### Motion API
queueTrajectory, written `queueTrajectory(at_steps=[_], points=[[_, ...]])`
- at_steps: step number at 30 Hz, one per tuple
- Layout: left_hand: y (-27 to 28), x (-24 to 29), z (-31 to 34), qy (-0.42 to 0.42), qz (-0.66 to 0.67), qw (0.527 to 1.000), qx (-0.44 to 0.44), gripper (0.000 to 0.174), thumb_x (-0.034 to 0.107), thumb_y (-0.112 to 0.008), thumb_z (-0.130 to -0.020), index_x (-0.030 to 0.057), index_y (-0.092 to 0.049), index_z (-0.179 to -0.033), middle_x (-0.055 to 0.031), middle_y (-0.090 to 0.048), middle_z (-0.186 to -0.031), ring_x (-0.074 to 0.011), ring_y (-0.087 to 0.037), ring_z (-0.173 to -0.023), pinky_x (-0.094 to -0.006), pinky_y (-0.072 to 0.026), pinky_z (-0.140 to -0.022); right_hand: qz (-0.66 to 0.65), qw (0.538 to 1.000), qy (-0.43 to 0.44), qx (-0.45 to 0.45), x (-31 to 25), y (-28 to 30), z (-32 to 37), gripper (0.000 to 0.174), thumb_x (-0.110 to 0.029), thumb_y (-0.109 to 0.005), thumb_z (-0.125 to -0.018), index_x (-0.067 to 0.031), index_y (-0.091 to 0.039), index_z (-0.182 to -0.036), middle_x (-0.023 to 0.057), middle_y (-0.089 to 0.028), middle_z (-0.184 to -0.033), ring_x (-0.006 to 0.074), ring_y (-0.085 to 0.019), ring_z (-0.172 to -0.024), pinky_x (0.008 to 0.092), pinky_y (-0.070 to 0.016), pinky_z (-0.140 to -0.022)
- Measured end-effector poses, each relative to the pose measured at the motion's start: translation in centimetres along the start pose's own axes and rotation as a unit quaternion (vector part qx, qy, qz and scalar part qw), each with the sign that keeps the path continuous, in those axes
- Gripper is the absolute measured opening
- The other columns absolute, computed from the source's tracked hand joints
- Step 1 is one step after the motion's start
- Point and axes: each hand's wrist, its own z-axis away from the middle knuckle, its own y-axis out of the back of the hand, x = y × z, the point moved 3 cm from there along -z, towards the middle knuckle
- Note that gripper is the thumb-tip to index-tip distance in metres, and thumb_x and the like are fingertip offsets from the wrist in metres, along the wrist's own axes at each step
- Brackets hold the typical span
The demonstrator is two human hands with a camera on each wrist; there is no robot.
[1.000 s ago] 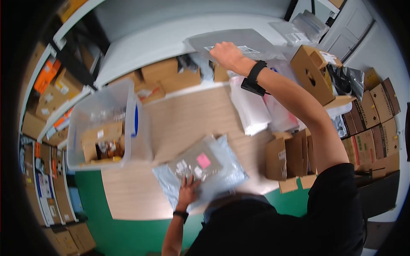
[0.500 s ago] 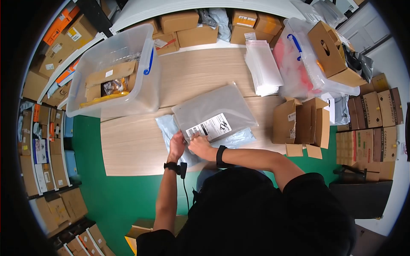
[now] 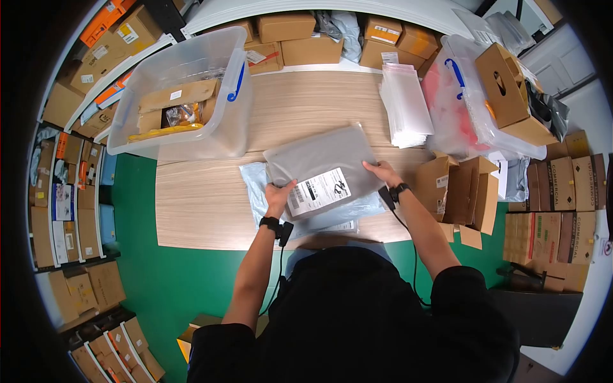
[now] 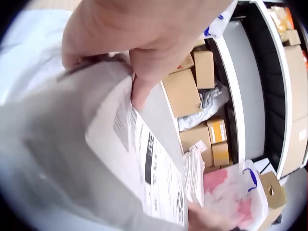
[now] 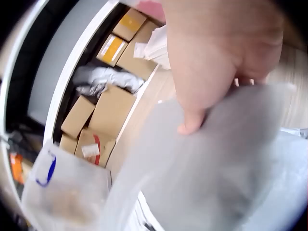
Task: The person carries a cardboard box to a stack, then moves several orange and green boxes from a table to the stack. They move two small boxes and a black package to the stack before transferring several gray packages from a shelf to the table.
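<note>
A grey plastic mailing bag (image 3: 306, 159) with a white shipping label (image 3: 322, 191) is held between both hands, above a pale blue mailing bag (image 3: 254, 182) on the table. My left hand (image 3: 278, 196) grips its left edge, thumb on top beside the label's barcode. The right hand (image 3: 382, 172) pinches the right edge; in the right wrist view its thumb (image 5: 191, 122) lies on the grey film and the other fingers go underneath. Part of another white label (image 3: 345, 226) shows on the blue bag near the table's front edge.
On the table's left stands a clear plastic bin (image 3: 223, 127) with cardboard and packets inside. To the right are a stack of clear bags (image 3: 405, 108), an open cardboard box (image 3: 463, 191) and another clear bin (image 3: 469, 121). Boxes (image 3: 313, 50) line the back under a white shelf.
The right hand brought the grey bag down from the back shelf onto the blue bag. It then moved from beside the left hand to the bag's right edge.
</note>
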Motion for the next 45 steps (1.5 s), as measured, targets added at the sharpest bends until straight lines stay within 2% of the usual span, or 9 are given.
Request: queueTrajectory(at_steps=[2,7,10,12,15,21,33,38,45], points=[[1.0,2.2,1.1,-0.019,0.111,0.982,-0.153,0.059,0.024,-0.085,-0.071,-0.0051,-0.057,-0.114,-0.0155,-0.068,-0.102,-0.0213,-0.066,-0.09,-0.032,-0.0512,-0.081,-0.04,0.998,0.032,0.031,1.2,-0.6,-0.6,0.081,-0.049,-0.076,-0.076,0.0123,-0.05,-0.121,0.021,-0.063,-0.114,0.0274,-0.063,-0.102,0.0351,-0.0488,-0.088],[4.1,1.1,0.2,-0.096,0.147,0.978,-0.115,0.05,0.023,-0.08,-0.076,-0.0057,-0.059,-0.111,-0.0154,-0.07,-0.094,-0.0227,-0.067,-0.083,-0.0328,-0.0527,-0.076,-0.043,0.993,0.106,-0.03,-3.3,-1.5,1.1,0.086,-0.053,-0.077,-0.072,0.0155,-0.048,-0.115,0.0253,-0.063,-0.11,0.0327,-0.063,-0.1,0.0381,-0.0501,-0.087],[4.7,-0.6,0.2,-0.017,-0.014,0.994,-0.108,0.075,0.042,-0.08,-0.072,-0.0047,-0.052,-0.124,-0.0201,-0.066,-0.105,-0.0288,-0.065,-0.097,-0.037,-0.0506,-0.084,0.085,0.987,0.078,-0.114,-0.7,-1.9,-0.8,0.1,-0.058,-0.075,-0.072,0.0187,-0.039,-0.124,0.0278,-0.06,-0.114,0.0328,-0.061,-0.105,0.0361,-0.0499,-0.088],[5.3,-0.8,1.9,0.021,-0.315,0.942,0.11,0.089,0.05,-0.078,-0.073,-0.0088,-0.045,-0.131,-0.0275,-0.059,-0.118,-0.0284,-0.06,-0.107,-0.038,-0.0454,-0.094,0.184,0.977,0.0,-0.107,2.5,-2.5,-1.5,0.126,-0.07,-0.072,-0.066,0.0251,-0.022,-0.133,0.0361,-0.043,-0.132,0.0363,-0.052,-0.119,0.0368,-0.0443,-0.097],[4.1,-6.5,-1.3,0.161,-0.095,0.981,-0.056,0.132,0.071,-0.078,-0.054,-0.0113,-0.023,-0.141,-0.0306,-0.044,-0.135,-0.0381,-0.046,-0.125,-0.0393,-0.0362,-0.105,0.268,0.959,-0.033,-0.083,-0.1,-0.4,0.0,0.133,-0.075,-0.069,-0.065,0.0272,-0.017,-0.133,0.0372,-0.028,-0.143,0.0377,-0.043,-0.129,0.0403,-0.0361,-0.105],[4.7,-5.1,1.2,0.116,0.113,0.973,-0.167,0.093,0.055,-0.077,-0.072,-0.0126,-0.048,-0.129,-0.0225,-0.059,-0.124,-0.0272,-0.058,-0.112,-0.034,-0.0428,-0.099,-0.091,0.954,-0.126,-0.255,2.1,-2.9,-0.1,0.122,-0.076,-0.066,-0.066,0.0087,-0.026,-0.144,0.0258,-0.031,-0.147,0.0383,-0.028,-0.138,0.0432,-0.0299,-0.109],[5.9,-3.9,9.9,0.291,0.164,0.903,-0.271,0.06,0.045,-0.073,-0.08,-0.004,-0.063,-0.112,-0.0135,-0.067,-0.11,-0.0207,-0.062,-0.1,-0.0322,-0.0454,-0.092,-0.231,0.831,-0.224,-0.454,4.5,-2.6,2.8,0.071,-0.053,-0.063,-0.087,-0.0012,-0.048,-0.134,0.0111,-0.054,-0.133,0.0217,-0.054,-0.118,0.0341,-0.0413,-0.101],[10.6,-15.5,18.9,0.317,0.235,0.879,-0.268,0.064,0.045,-0.076,-0.077,-0.0018,-0.062,-0.119,-0.0116,-0.065,-0.116,-0.0212,-0.061,-0.104,-0.0312,-0.0441,-0.095,-0.156,0.891,-0.054,-0.424,2.8,-7.0,10.6,0.063,-0.031,-0.07,-0.088,-0.0008,-0.045,-0.137,0.0078,-0.055,-0.131,0.0192,-0.053,-0.118,0.0334,-0.0421,-0.101],[16.8,-28.5,30.9,0.31,0.396,0.827,-0.249,0.056,0.035,-0.076,-0.075,-0.0033,-0.065,-0.114,-0.0097,-0.064,-0.12,-0.0187,-0.056,-0.116,-0.0315,-0.0401,-0.101,-0.134,0.829,-0.218,-0.497,4.4,-16.7,20.7,0.061,-0.04,-0.063,-0.09,-0.001,-0.046,-0.135,0.0131,-0.055,-0.132,0.0284,-0.052,-0.12,0.0424,-0.0397,-0.104]])
